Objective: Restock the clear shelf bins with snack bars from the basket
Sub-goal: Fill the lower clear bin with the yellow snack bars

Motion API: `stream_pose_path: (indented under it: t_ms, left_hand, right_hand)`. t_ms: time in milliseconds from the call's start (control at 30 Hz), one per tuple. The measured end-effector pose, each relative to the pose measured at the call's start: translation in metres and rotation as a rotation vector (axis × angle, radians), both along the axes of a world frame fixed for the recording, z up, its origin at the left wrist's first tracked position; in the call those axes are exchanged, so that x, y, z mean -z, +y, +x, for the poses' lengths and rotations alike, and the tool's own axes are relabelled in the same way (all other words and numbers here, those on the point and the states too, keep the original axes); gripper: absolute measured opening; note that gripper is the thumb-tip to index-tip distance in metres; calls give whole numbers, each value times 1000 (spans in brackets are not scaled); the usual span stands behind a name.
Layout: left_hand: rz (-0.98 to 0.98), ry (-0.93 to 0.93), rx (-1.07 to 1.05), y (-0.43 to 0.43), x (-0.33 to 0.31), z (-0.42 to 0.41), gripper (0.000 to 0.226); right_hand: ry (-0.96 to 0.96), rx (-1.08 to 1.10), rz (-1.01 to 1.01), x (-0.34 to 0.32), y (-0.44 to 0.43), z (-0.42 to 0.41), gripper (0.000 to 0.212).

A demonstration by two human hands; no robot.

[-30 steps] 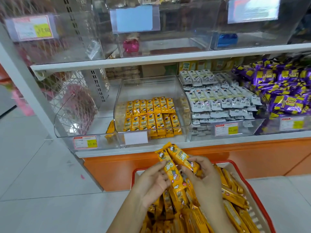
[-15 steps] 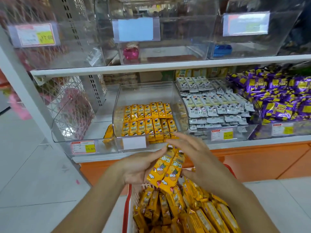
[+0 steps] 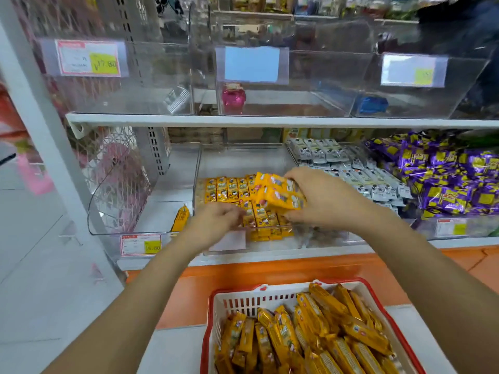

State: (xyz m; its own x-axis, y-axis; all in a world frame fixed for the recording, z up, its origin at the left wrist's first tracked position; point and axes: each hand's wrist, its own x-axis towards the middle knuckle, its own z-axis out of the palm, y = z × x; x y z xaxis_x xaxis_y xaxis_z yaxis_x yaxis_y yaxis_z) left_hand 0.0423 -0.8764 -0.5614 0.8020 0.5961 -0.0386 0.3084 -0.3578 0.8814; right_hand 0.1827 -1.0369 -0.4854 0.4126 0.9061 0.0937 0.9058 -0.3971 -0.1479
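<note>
The basket [image 3: 272, 298] of bars [image 3: 297, 346] sits nearest you, under the shelf [image 3: 391, 245] edge. Your left hand [image 3: 216, 220] crosses the bin's [image 3: 243, 163] front lip, grip too blurred to tell; your right hand [image 3: 321, 201] clutches a bunch [image 3: 280, 195] above the stocked rows [image 3: 226, 187]. Behind them, the bin stands bare.

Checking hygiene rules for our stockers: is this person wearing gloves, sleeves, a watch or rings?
No gloves on the left hand or the right hand. The left forearm and right forearm are bare to the frame edge, so no sleeves show. No watch, bracelet or ring is visible, though the left hand is somewhat blurred.
</note>
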Motion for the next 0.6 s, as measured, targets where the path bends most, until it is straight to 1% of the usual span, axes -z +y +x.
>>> stream_pose_path:
  t_ms: [33,67,100,167,200,267,333,400,500,533,600]
  left_hand:
    - [257,88,12,1,5,-3,26]
    - [426,170,37,0,9,-6,28]
    - [516,220,73,-3,13,-8,31]
    - [602,241,119,-11,18,-10,35]
    - [639,246,117,-13,20,-10,36]
    - [697,259,100,-14,21,-11,37]
    - [710,251,108,-12,24,-12,38]
    - [711,227,133,-11,27,-13,38]
    - [695,195,152,-9,28,-14,38]
    - [685,189,153,-9,28,-14,38]
    - [679,192,153,-9,29,-13,39]
  right_hand:
    - [-37,74,-27,1,14,3,58]
    - [-78,140,-77,4,29,6,60]
    - [-101,198,-146,8,44,9,64]
    - [-108,286,-316,19,71,13,69]
    - [-110,311,-390,26,82,17,68]
    - [-128,346,-530,41,98,24,56]
    - [-136,376,-597,52,105,27,46]
    - [-146,428,-589,62,108,27,44]
    - [-119,499,-510,85,110,24,35]
    - [-115,495,-479,92,110,23,34]
    - [-107,406,-427,103,109,26,35]
